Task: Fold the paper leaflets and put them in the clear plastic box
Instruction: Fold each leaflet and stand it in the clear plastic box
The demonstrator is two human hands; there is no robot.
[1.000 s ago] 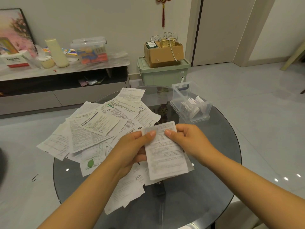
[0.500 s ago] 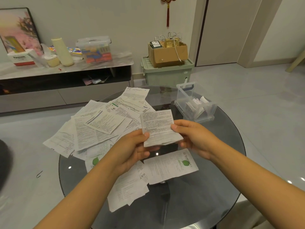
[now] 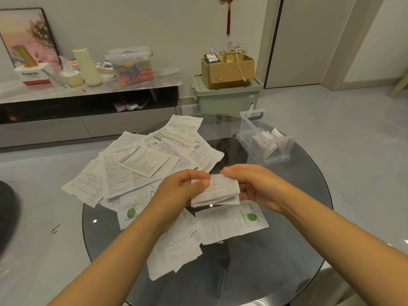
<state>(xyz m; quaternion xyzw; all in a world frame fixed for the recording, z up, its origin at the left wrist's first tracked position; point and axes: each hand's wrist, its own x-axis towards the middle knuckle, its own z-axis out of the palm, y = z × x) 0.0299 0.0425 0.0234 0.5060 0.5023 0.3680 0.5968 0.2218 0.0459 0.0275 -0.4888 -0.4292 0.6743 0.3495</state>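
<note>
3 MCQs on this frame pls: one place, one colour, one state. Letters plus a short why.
1. Where is the clear plastic box on the glass table?
A. far right part
B. near left edge
C. under the loose leaflets

2. What colour is the storage bin under the cardboard box?
A. red
B. pale green
C. black

3. What is happening to the leaflet at centre?
A. lying flat on the table
B. already in the box
C. held folded by both hands

Answers:
1 A: it stands beyond the right hand, apart from the loose leaflets.
2 B: its lid and walls are pale green.
3 C: the left hand and right hand pinch it above the table.
</note>
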